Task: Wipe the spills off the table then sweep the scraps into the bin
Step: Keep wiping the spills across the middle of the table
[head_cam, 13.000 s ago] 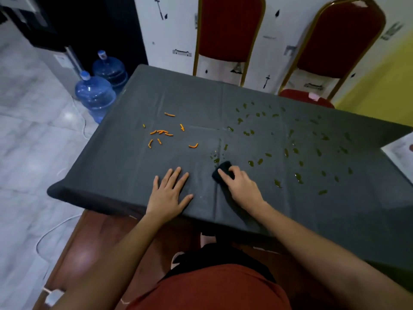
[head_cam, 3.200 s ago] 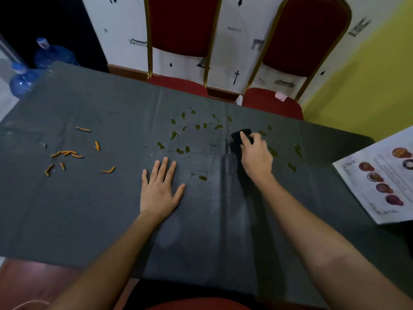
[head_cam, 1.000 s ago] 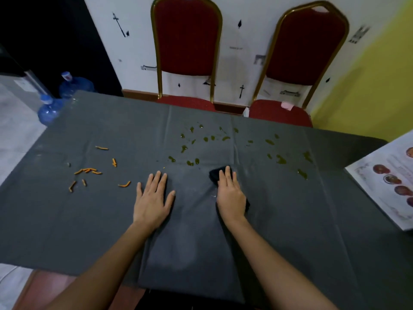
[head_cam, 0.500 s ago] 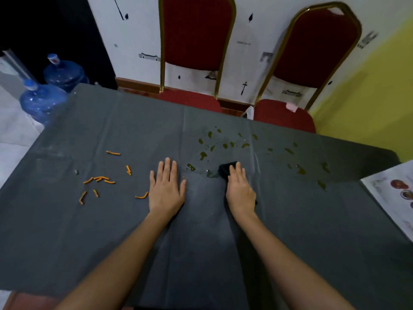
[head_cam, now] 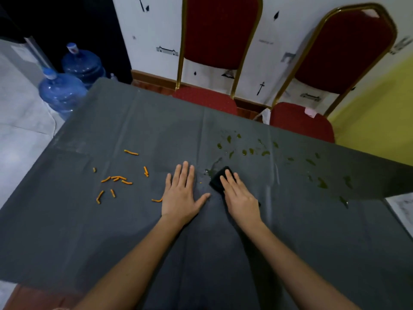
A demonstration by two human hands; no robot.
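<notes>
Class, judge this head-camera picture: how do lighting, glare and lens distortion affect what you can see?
Head view: light is dim; the wide lens tilts the chairs outward; the green spills glint; the black cloth under the right hand barely stands out from the dark tablecloth.

both forearms reach forward. the left hand (head_cam: 182,196) lies flat, palm down, thumb spread; the right hand (head_cam: 241,198) is palm down, fingers straight.

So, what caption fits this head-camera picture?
Right hand presses dark cloth by green spills; left hand flat beside orange scraps.
</notes>
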